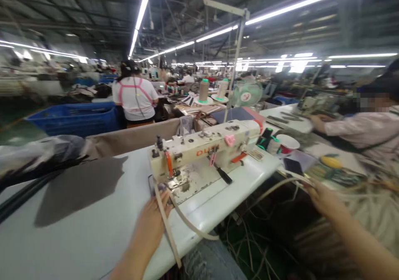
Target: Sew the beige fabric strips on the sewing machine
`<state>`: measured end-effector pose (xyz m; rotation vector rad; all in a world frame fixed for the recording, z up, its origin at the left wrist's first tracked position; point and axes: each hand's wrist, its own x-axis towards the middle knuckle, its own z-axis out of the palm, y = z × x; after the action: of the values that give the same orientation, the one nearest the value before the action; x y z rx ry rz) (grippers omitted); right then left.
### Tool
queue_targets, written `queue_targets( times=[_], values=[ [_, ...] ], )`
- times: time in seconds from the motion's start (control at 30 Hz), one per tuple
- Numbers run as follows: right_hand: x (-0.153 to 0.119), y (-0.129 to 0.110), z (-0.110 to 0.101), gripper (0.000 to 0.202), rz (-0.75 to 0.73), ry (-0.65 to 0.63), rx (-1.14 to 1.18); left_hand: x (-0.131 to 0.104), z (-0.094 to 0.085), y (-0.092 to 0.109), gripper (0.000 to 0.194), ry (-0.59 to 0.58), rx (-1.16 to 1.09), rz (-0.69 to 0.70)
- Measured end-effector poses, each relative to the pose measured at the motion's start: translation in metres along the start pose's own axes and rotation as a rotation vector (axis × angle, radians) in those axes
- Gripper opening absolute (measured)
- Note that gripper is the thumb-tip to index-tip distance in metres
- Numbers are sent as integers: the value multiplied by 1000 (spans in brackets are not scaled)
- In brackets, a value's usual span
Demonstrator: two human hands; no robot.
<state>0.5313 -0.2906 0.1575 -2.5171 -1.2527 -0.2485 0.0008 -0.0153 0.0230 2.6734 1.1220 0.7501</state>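
My left hand (152, 215) is at the needle end of a sewing machine (205, 151), its fingertips pressed together on a narrow beige strap (166, 226) beside the presser foot. One length of the strap runs down past the table's front edge, and another length curves to the right over that edge. Out to the right, my right hand (319, 194) is closed around a pale strip (277, 184) that arcs down to the left below the table. Whether both hands hold the same strip cannot be made out. A black-handled tool (223, 174) lies against the machine bed.
A dark grey fabric piece (84, 188) lies on the white table (77, 246). Thread cones (204, 90) stand behind the machine. At right are a white bowl (288, 142), a phone (293, 166) and a person's sleeve (361, 128). Loose strips (249, 246) hang below. A blue crate (75, 117) stands behind.
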Motion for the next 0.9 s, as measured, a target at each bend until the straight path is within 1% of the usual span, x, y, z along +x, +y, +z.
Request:
queue_targets(
  times=[0.07,0.2,0.33,0.5,0.63,0.73,0.9],
  values=[
    [-5,12,1,31,43,-53,-18,-1,5,-7,53,36,-8,10],
    [3,15,9,32,37,-185,-7,-4,11,-15,56,48,-12,35],
    [6,17,15,33,-12,-308,52,-6,10,-17,56,42,-30,39],
    [9,26,19,26,-65,-451,115,-5,8,-19,55,13,-56,30],
    [13,29,17,33,-79,-551,173,-5,8,-19,55,4,-57,14],
    [14,32,15,39,-61,-598,223,-6,8,-19,57,0,-48,22],
    [14,36,14,48,1,-580,325,-5,6,-19,58,-28,-23,20]
  ],
)
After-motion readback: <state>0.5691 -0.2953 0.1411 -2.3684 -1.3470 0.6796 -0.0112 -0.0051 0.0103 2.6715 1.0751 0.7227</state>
